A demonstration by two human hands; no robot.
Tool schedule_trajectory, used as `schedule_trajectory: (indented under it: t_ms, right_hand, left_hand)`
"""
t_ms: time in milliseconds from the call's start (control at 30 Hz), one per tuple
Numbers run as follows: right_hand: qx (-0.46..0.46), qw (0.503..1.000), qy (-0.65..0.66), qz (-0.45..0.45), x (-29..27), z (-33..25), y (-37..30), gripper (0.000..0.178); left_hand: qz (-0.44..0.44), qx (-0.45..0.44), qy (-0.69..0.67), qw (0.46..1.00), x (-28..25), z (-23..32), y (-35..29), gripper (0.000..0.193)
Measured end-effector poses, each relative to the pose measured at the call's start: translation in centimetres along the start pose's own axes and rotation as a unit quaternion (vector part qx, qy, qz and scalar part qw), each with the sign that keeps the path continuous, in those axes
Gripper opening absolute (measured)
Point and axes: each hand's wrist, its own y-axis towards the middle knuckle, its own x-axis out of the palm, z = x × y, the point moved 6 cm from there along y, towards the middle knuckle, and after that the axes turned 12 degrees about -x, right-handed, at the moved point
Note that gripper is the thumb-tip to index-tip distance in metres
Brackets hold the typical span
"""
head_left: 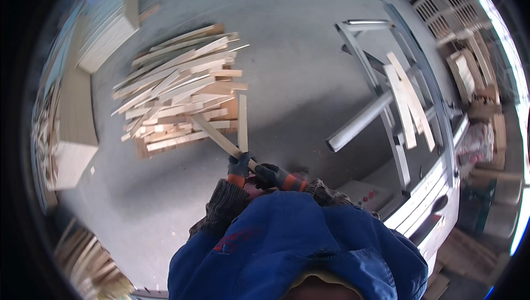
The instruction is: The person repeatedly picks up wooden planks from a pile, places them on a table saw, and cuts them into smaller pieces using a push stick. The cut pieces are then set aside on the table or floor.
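My left hand [239,166], in a dark glove with an orange cuff, is closed around two pale wooden strips in front of my body. One wooden strip [218,136] slants up and left toward a pile. The other strip [243,122] points almost straight away from me, its lower end at my left glove. My right hand [269,174], gloved the same way, is closed at the near end of the slanted strip; its fingertips are partly hidden. Just beyond lies a loose pile of wooden strips [176,87] on the floor, with a brown board edge showing beneath.
To the right stands a metal machine frame [346,35] with a grey beam [359,123] jutting left and several wooden boards [400,104] across it. Stacked panels [77,107] line the left side. A strip bundle [91,261] sits lower left; pallets [441,4] stand far right.
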Motion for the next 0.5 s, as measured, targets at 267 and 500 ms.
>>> schedule_trajectory:
  t_ms: [267,500]
  right_hand:
    - [-0.237,0.935,-0.154,0.213,-8.4,-7.5,-10.4,0.05]
    - [-0.262,0.891,-0.066,0.365,-17.3,-8.8,-23.3,0.042]
  left_hand:
    - [-0.053,0.051,0.304,0.95,14.7,-2.4,3.1,0.037]
    - [-0.194,0.09,0.33,0.919,30.9,-7.6,-0.8,0.055]
